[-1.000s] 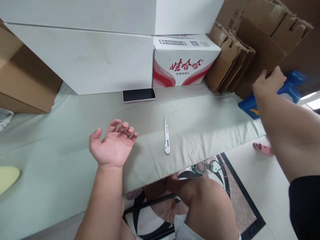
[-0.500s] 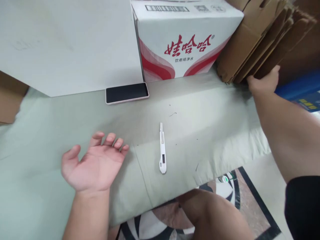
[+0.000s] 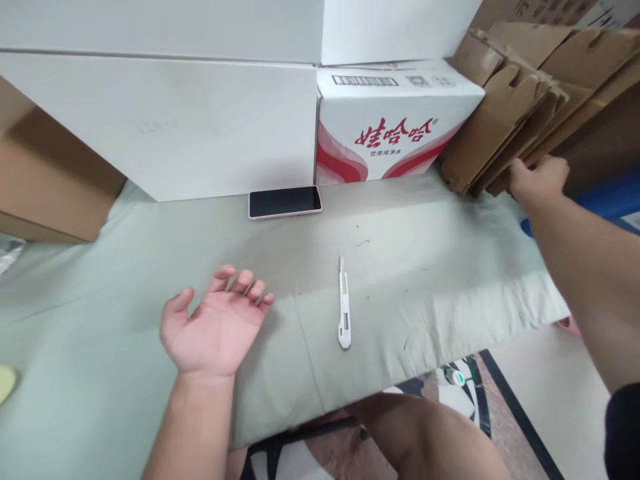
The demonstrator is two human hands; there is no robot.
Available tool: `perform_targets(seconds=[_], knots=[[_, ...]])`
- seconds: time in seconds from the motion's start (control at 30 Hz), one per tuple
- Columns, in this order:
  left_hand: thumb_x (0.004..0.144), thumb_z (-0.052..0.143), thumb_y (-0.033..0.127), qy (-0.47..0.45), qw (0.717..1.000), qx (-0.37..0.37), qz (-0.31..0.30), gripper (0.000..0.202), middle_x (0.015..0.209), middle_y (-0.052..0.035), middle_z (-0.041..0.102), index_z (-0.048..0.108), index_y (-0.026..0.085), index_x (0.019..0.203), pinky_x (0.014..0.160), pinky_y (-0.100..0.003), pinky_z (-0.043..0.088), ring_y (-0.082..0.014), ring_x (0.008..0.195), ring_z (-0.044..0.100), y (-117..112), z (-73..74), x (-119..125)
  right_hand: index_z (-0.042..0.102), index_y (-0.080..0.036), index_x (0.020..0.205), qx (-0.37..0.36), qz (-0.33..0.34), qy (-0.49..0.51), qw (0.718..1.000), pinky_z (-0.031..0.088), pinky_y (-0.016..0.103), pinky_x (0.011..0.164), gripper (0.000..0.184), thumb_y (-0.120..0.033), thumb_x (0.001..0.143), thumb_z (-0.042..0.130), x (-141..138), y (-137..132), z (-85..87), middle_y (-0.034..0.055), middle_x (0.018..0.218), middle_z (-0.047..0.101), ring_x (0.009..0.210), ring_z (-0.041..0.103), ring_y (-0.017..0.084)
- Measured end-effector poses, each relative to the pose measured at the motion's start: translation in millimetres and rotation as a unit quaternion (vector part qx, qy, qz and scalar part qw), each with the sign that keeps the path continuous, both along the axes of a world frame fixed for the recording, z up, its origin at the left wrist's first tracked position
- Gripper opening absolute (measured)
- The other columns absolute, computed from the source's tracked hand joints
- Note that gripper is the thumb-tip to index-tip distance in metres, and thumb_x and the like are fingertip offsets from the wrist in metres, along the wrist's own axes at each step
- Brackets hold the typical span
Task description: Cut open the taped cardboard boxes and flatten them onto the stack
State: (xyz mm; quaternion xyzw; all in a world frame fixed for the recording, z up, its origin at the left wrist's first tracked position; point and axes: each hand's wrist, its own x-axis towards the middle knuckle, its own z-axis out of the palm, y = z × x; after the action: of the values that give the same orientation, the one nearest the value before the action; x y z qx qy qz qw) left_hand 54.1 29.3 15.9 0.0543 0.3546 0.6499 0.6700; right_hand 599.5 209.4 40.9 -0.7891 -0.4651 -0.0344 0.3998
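Observation:
My left hand (image 3: 215,327) rests palm up on the pale green cloth (image 3: 425,267), fingers loosely spread and holding nothing. A white utility knife (image 3: 344,310) lies on the cloth to its right, apart from it. My right hand (image 3: 537,180) reaches out to the far right and grips the lower edge of a stack of flattened brown cardboard boxes (image 3: 520,113) that leans against the wall of boxes. A phone (image 3: 285,201) with a dark screen lies flat in front of the boxes.
Large white boxes (image 3: 170,127) and a white carton with red print (image 3: 395,123) stand along the back. A brown carton (image 3: 45,180) sits at the left. The cloth's front edge drops off above my knee (image 3: 430,440) and a patterned floor. A blue object (image 3: 615,200) lies behind my right arm.
The view has shifted back and up. My right hand stays at the lower edge of the flattened cardboard stack. The left hand remains palm up on the cloth.

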Motion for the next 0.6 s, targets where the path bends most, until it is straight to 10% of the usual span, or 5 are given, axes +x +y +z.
perform_targets(seconds=[0.2, 0.43, 0.6], knots=[[0.066, 0.07, 0.047, -0.007, 1.0, 0.011, 0.007, 0.031, 0.074, -0.0033, 0.058, 0.067, 0.02, 0.082, 0.059, -0.035, 0.061, -0.0172, 0.064, 0.06, -5.3, 4.0, -8.9, 0.046, -0.031, 0.071, -0.056, 0.004, 0.083, 0.995, 0.046, 0.053, 0.093, 0.026, -0.019, 0.064, 0.068, -9.3, -4.5, -34.4, -0.0032, 0.068, 0.05, 0.099, 0.057, 0.028], [0.061, 0.077, 0.046, -0.011, 1.0, 0.017, 0.005, 0.033, 0.075, -0.0021, 0.059, 0.069, 0.021, 0.081, 0.06, -0.034, 0.061, -0.0165, 0.065, 0.06, -4.5, 2.1, -12.5, 0.04, -0.036, 0.102, 0.122, 0.115, 0.149, 0.974, 0.039, 0.049, 0.114, 0.065, -0.032, 0.057, 0.086, -45.3, 1.8, -59.7, -0.0049, 0.139, 0.059, 0.13, 0.053, 0.025], [0.066, 0.071, 0.047, -0.009, 1.0, 0.006, 0.003, 0.031, 0.074, -0.0027, 0.058, 0.067, 0.021, 0.081, 0.06, -0.034, 0.061, -0.0167, 0.064, 0.059, -0.6, 0.5, -8.4, 0.039, -0.035, 0.085, 0.06, 0.046, 0.181, 0.981, 0.044, 0.056, 0.101, 0.041, -0.032, 0.066, 0.075, -53.7, 11.8, -51.4, -0.001, 0.11, 0.067, 0.125, 0.051, 0.033]])
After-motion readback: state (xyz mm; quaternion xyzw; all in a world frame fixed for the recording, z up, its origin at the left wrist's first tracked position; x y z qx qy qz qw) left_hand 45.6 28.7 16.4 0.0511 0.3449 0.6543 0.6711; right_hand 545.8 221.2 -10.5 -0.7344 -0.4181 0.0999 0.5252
